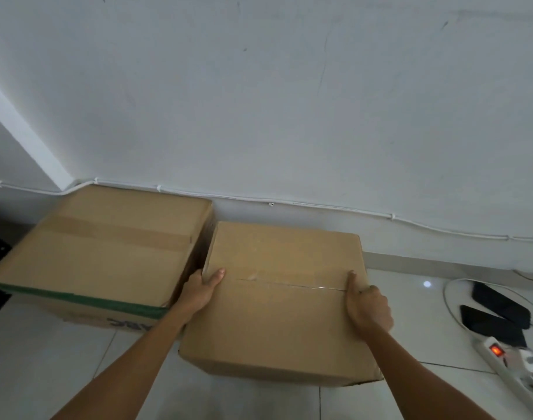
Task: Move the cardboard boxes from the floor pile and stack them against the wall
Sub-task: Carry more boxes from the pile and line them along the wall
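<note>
white power strip [508,372] with lit red switch, two black devices [498,302], white tiled floor [77,359]

Brightness: you're in dim, grey-blue light.
Source: a pale band slants down the wall [26,140] at your left.
Glare: white spot on the floor tile [427,284]; switch [496,350] glows red.
Shadow: dark gap between left box [101,247] and right box [277,313].
Blur: left box's print is smeared.
Distortion: cable [289,204] bows along the wall.

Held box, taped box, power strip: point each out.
held box [277,322], head view, top face, front half
taped box [101,262], head view, top face below tape
power strip [499,363], head view, white body
</note>
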Demonstrator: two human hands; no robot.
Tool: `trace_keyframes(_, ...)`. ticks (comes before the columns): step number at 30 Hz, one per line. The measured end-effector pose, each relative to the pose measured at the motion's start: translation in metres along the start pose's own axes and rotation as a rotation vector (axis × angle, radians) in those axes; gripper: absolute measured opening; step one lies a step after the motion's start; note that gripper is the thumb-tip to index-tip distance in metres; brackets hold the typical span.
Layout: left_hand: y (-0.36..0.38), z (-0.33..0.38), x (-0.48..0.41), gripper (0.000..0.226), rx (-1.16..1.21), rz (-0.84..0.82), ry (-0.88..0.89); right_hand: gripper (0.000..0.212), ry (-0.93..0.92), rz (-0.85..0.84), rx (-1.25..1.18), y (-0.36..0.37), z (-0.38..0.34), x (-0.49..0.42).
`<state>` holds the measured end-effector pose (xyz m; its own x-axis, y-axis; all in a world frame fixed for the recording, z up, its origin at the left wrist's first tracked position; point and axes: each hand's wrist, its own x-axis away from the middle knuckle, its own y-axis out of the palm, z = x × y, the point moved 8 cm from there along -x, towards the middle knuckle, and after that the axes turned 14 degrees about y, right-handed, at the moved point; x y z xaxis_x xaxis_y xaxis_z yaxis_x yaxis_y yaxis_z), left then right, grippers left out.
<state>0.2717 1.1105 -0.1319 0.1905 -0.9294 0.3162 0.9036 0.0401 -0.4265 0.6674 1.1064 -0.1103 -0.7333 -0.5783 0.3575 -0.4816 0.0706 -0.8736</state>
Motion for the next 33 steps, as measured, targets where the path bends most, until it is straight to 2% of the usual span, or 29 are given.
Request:
trace_keyframes(8,0.007,-0.003,-0.030,0.060,0.026,0.125,0.094,0.081,-0.045,0.017,-0.019,0.017,-0.024,-0.032)
trace_keyframes(11,0.001,0.011,-0.020,0.062,-0.134,0.251,0.280,0.067,-0.179,0.026,-0.068,0.018,-0.029,-0.022)
trace_keyframes(14,0.004,0.029,-0.003,0.059,-0.378,0.321,0.479,0.066,-0.362,0.031,-0.067,0.017,-0.035,-0.007)
trace_keyframes(16,0.013,0.036,0.001,0.062,-0.575,0.292,0.559,0.064,-0.379,0.034,-0.030,0.018,-0.038,-0.005)
trace_keyframes(19,0.036,0.027,-0.002,0.090,-0.818,0.110,0.535,0.057,-0.385,0.043,0.014,0.021,-0.041,-0.004)
trace_keyframes(21,0.042,0.023,-0.005,0.100,-0.898,0.070,0.528,0.056,-0.373,0.049,0.025,0.022,-0.042,-0.004)
trace_keyframes(24,0.040,0.023,-0.007,0.097,-0.906,0.084,0.555,0.056,-0.360,0.064,0.033,0.024,-0.045,-0.004)
trace_keyframes(28,0.033,0.024,-0.020,0.078,-0.886,0.083,0.605,0.055,-0.354,0.066,0.024,0.030,-0.055,-0.001)
trace_keyframes(33,0.014,0.021,-0.041,0.078,-0.866,0.112,0.630,0.055,-0.350,0.067,0.011,0.042,-0.075,0.006)
